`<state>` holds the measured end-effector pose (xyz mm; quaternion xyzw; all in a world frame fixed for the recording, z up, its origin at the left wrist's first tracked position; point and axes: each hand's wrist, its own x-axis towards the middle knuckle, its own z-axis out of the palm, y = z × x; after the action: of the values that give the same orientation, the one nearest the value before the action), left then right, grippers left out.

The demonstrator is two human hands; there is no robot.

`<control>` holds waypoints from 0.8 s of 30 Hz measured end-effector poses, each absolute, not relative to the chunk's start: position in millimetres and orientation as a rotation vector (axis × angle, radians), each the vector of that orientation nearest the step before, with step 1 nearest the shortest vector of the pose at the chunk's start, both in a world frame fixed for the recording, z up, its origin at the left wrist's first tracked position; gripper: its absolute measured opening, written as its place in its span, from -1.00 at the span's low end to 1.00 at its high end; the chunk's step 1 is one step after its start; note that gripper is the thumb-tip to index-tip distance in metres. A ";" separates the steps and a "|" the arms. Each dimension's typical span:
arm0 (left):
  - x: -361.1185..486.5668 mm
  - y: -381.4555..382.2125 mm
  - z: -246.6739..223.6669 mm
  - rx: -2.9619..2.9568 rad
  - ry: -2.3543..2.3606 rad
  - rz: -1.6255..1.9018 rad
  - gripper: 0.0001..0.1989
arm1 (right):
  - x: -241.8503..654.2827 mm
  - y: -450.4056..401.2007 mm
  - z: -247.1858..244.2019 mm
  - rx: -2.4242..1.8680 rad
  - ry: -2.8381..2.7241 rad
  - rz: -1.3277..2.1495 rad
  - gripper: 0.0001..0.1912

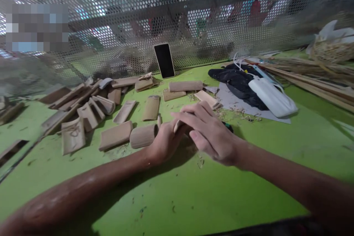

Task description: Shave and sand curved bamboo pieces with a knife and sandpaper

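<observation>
Both hands meet above the green table (177, 191), near the middle of the view. My left hand (166, 140) is closed around a small pale wooden piece (177, 126), which is mostly hidden. Over it lies my right hand (212, 132), its fingers bent and partly spread across the piece and the left fingers; whether it grips anything is hidden. Just left of my left hand rests a rounded bamboo piece (143, 136). Thin shavings (201, 163) lie beneath the hands.
Many cut bamboo pieces (73, 136) cover the left side. A phone (164, 61) leans against a perforated metal screen (124, 25). At the right are a dark cloth (235, 83), a white pouch (272, 97) and long strips (309, 84).
</observation>
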<state>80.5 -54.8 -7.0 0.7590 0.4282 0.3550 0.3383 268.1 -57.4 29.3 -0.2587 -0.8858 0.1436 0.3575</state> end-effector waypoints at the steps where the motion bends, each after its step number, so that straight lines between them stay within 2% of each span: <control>1: 80.8 -54.7 -6.5 1.980 1.119 0.929 -0.78 | 268.1 -56.4 28.0 -0.692 -2.262 0.367 -0.54; 6: 81.0 -54.8 -6.5 1.998 1.073 0.993 -0.82 | 266.9 -56.6 25.5 -0.699 -2.143 0.464 -0.56; 11: 80.6 -55.5 -9.8 2.000 1.154 1.005 -0.84 | 269.9 -53.0 22.6 -0.633 -2.205 0.370 -0.57; 17: 80.5 -54.2 -13.0 2.013 1.124 1.030 -0.79 | 267.7 -52.8 17.3 -0.590 -2.146 0.407 -0.56; 24: 80.0 -50.2 -10.2 1.989 1.083 1.019 -0.80 | 265.4 -53.3 6.3 -0.697 -2.006 0.554 -0.58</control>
<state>80.0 -50.2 -10.2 0.7579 0.4127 0.3883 0.3232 265.4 -53.3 6.3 -0.2826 -0.8134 0.2245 0.4561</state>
